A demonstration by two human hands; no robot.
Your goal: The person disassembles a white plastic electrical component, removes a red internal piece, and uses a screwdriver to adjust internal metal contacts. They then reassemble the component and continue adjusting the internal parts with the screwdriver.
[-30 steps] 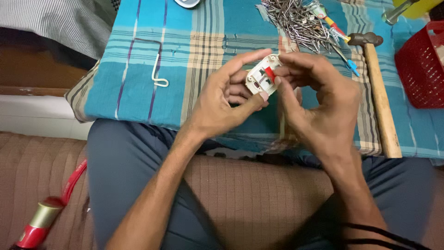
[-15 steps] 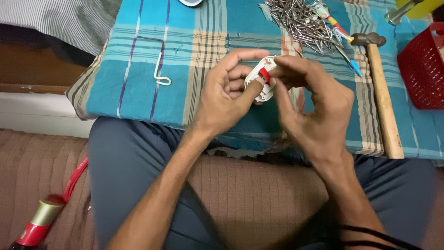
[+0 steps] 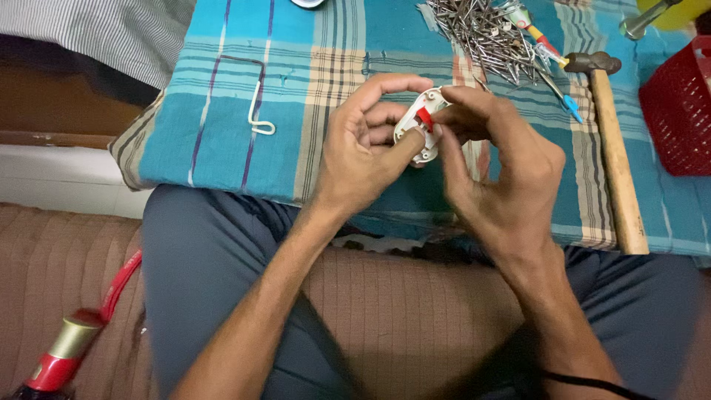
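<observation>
Head view: both hands, left hand and right hand, pinch the small white plug together; its red part may slip from the fingertips and drop between the knees.

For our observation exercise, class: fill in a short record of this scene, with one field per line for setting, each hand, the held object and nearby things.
Setting: checked blue cloth across a seated person's lap
Left hand: grips a small white plastic part with a red piece
Right hand: fingertips pinch the same part
Nearby right: wooden-handled hammer, pile of nails, red basket
Nearby left: white wire hook
Lower left: red bottle with gold neck
</observation>
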